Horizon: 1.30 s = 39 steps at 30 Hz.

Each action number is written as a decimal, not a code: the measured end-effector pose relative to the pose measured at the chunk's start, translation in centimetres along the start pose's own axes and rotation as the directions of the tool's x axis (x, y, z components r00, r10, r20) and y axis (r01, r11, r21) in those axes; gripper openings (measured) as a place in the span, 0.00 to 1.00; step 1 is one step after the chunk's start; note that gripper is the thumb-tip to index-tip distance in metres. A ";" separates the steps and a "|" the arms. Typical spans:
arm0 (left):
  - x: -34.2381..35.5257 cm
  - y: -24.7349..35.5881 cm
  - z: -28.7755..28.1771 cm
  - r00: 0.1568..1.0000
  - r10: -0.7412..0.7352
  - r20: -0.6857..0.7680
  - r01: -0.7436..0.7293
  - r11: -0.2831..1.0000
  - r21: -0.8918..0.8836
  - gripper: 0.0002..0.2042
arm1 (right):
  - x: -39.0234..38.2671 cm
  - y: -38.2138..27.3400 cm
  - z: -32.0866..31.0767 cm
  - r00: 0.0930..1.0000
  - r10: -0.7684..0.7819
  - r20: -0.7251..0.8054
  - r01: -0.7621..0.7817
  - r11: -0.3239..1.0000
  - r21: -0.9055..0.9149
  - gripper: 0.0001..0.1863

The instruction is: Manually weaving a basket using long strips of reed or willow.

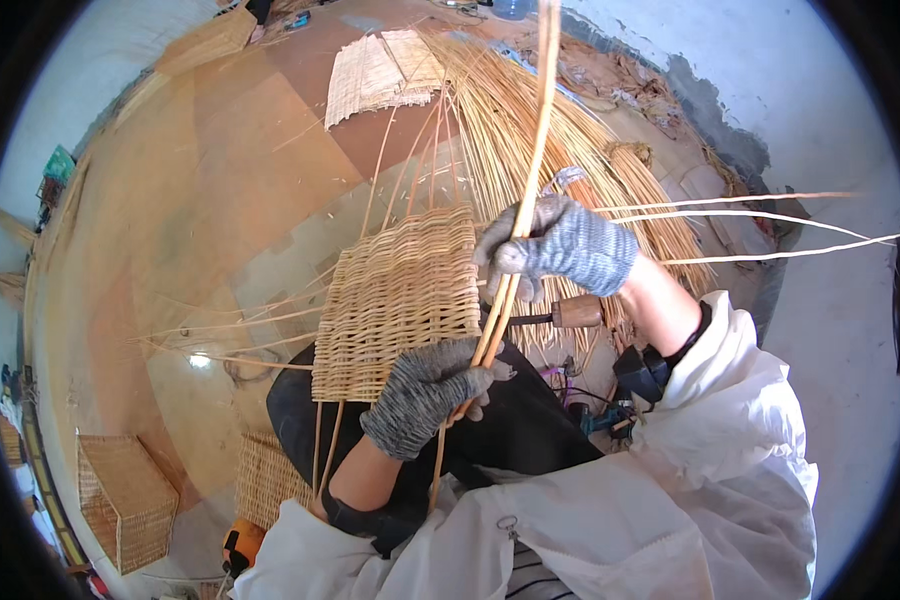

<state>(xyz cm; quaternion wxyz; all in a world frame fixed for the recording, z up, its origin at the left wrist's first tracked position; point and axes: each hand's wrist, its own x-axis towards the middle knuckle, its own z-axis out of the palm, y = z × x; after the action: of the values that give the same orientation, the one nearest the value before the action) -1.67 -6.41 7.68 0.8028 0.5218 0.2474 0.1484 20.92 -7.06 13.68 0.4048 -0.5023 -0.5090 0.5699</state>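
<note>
A square woven wicker panel [400,300] lies across my lap, its loose stakes sticking out on several sides. Both hands wear grey knitted gloves. My left hand [425,395] is closed round the lower part of some long pale wicker rods [532,180], beside the panel's lower right corner. Higher up, my right hand [560,245] pinches the same rods at the panel's right edge. The rods run upward past the top of the picture. Just below my right hand, a tool with a wooden handle [576,312] points its dark metal shank at the panel.
A large heap of loose rods [570,150] spreads beyond the panel to the right. Pale woven sheets [383,75] lie on the far floor. A wicker basket [130,500] stands at the lower left, near an orange power tool [242,545]. A teal power tool [605,418] lies right of my lap.
</note>
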 end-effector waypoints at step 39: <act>7.5 -4.3 -7.1 0.908 0.388 0.159 -0.231 0.145 0.962 0.47 | -10.7 7.8 0.4 0.731 -0.584 -0.352 0.063 0.572 -0.818 0.12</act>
<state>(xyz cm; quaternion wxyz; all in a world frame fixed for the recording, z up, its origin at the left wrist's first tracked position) 0.53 1.01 -0.39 0.2353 0.9332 0.2224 0.1561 22.76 -18.79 7.66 0.3946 -0.6648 -0.6338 0.0249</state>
